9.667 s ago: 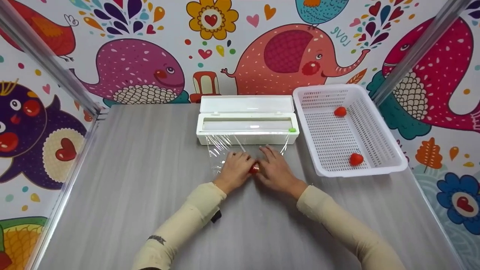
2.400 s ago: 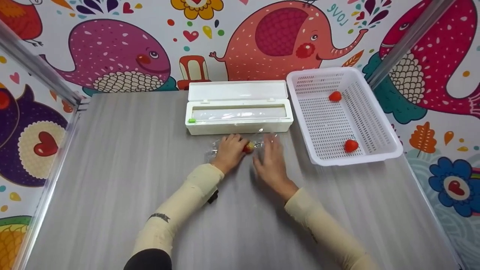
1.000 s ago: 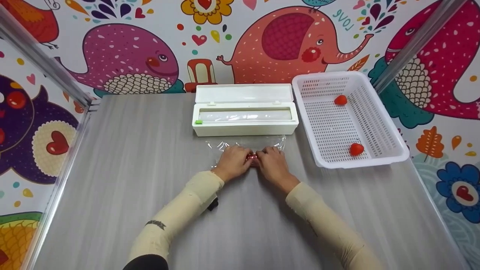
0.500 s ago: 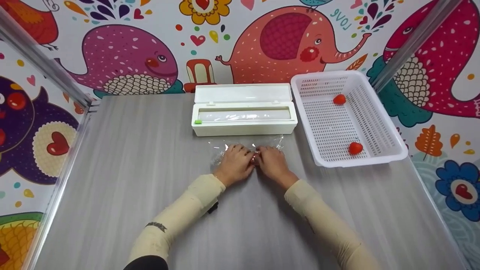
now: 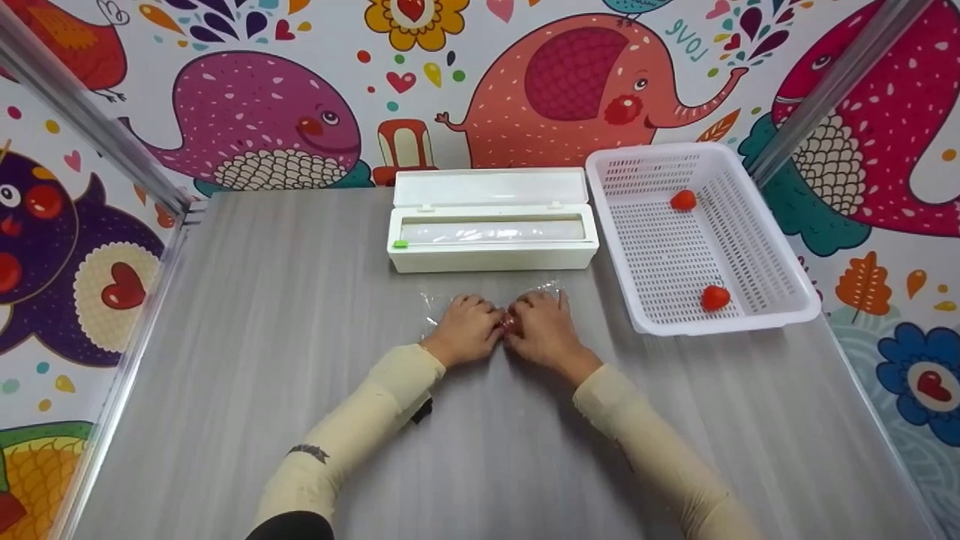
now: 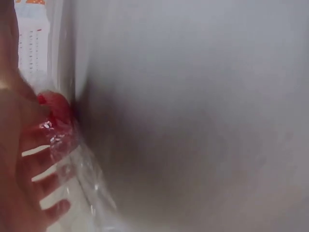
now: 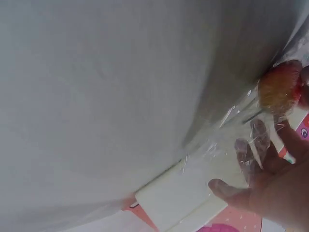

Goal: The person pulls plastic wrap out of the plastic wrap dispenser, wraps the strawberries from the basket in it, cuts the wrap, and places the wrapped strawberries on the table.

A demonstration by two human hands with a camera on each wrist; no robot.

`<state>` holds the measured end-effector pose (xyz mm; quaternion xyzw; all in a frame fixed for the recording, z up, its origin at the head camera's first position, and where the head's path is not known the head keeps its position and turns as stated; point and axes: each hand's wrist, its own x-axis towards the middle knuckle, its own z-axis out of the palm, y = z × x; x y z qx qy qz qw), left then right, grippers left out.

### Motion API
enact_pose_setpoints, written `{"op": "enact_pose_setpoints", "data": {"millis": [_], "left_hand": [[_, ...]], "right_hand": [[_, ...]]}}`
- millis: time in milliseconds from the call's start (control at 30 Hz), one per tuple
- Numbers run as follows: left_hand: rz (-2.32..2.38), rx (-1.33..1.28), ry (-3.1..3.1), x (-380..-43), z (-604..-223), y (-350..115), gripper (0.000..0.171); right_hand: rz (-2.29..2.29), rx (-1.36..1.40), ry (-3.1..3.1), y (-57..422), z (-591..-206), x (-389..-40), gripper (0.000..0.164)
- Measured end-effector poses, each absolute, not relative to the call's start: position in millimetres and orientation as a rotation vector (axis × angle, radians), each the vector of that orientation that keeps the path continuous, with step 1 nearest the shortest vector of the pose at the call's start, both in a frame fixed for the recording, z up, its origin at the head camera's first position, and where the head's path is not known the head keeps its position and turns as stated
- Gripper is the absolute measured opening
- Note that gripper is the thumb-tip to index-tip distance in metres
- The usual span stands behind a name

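Two bare hands, the left hand point(image 5: 466, 328) and the right hand point(image 5: 546, 330), met over a small red strawberry point(image 7: 277, 89) covered in clear plastic film point(image 6: 94, 186). It lay between them, nearer the back edge of the grey wood-grained bench point(image 5: 465, 465) than its front. The left thumb and forefinger pinched one side, the remaining fingers spread behind the film; the right seemed to pinch the opposite side likewise, its thumb largely out of sight.

By the back edge stood a white rectangular plastic dispenser box point(image 5: 491, 259), lid up; the back right corner carried a white perforated plastic basket point(image 5: 720, 325) holding two more strawberries point(image 5: 715, 298).

Gathering the film snugly appeared to be the step in hand. Light, even pressure from both sides probably suited it best, since hard squeezing risked bruising, and loose ends wanted smoothing outward to limit creases.
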<state>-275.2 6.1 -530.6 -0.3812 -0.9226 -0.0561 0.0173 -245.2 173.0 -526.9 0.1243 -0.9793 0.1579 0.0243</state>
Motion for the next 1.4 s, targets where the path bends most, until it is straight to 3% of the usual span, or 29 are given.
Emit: {"op": "enact_pose_setpoints", "data": {"millis": [100, 267, 433, 733, 933, 1133, 1400], "left_hand": [[-0.182, -1.202, -2.881, -277.0, -528.7, 5.5, 0.034], [-0.228, -1.187, -2.813, -272.9, -533.6, 1.8, 0.035], [-0.219, -1.193, -2.757, -265.3, -540.3, 0.0, 0.039], [-0.085, -0.991, -2.946, -269.2, -535.8, 18.1, 0.035], [-0.114, -0.844, -3.038, -269.9, -530.8, 24.5, 0.041], [-0.452, -0.615, -3.080, -259.4, -529.6, 25.7, 0.038], [-1.154, -0.353, -3.128, -241.4, -531.0, 30.7, 0.031]], "right_hand": [[0.439, 0.458, -3.062, 174.8, -522.0, -246.7, 0.039], [0.486, 0.442, -3.107, 170.7, -523.3, -243.4, 0.028], [0.545, 0.375, -3.195, 167.8, -530.8, -238.9, 0.037], [0.464, 0.128, -3.092, 168.9, -537.1, -249.6, 0.032], [0.567, 0.105, -3.002, 172.5, -532.6, -252.9, 0.030], [0.758, -0.018, -2.868, 180.9, -527.9, -257.3, 0.044], [1.384, -0.310, -2.777, 186.2, -521.8, -263.8, 0.064]]}}
